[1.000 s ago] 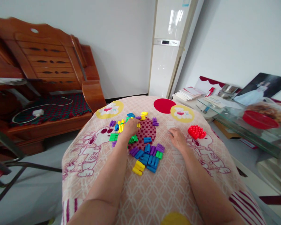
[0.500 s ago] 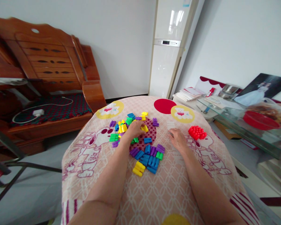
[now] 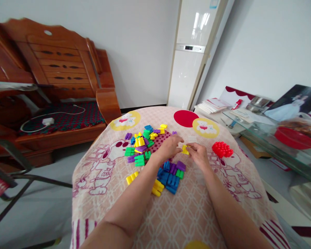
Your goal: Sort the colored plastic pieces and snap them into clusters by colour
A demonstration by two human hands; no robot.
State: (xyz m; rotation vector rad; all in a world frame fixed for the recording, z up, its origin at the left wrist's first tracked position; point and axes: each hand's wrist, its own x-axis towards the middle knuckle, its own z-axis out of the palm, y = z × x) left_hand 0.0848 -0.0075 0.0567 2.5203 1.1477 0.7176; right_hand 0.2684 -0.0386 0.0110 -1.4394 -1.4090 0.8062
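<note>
red cluster: red pieces (image 3: 222, 149) massed together near the right side of the cloth (image 3: 181, 216), well apart from the rest; no other colour visible among them. Looks like the most finished group.
near cluster: blue pieces (image 3: 172, 181) sit close together, but a purple piece (image 3: 180, 165) and a green piece (image 3: 180, 173) lie up against them. Partly grouped, judging by colour.
far pile: yellow pieces (image 3: 139, 141), more green, more purple, some blue, all jumbled. Least ordered bit; most of what's left seems to be here.
strays: one yellow set (image 3: 132, 177) off on the left, another yellow set (image 3: 158, 188) beside the near cluster. Yellows not in one group.
right hand: hand (image 3: 200, 154) pinches a small yellow block (image 3: 185, 149) in its fingertips, between the two hands, above or on the cloth, can't tell which.
left hand: other hand (image 3: 169, 146) has bent fingers close to that block; contact unclear, can't tell if it grips anything.
hidden: left forearm (image 3: 134, 204) covers part of the nearer yellow set. Left hand blocks some cloth and maybe pieces; far purple piece (image 3: 174, 132) only partly seen.
hard to read: joints between pieces too small, can't tell locked from just touching; exact count unclear, pieces overlap.
</note>
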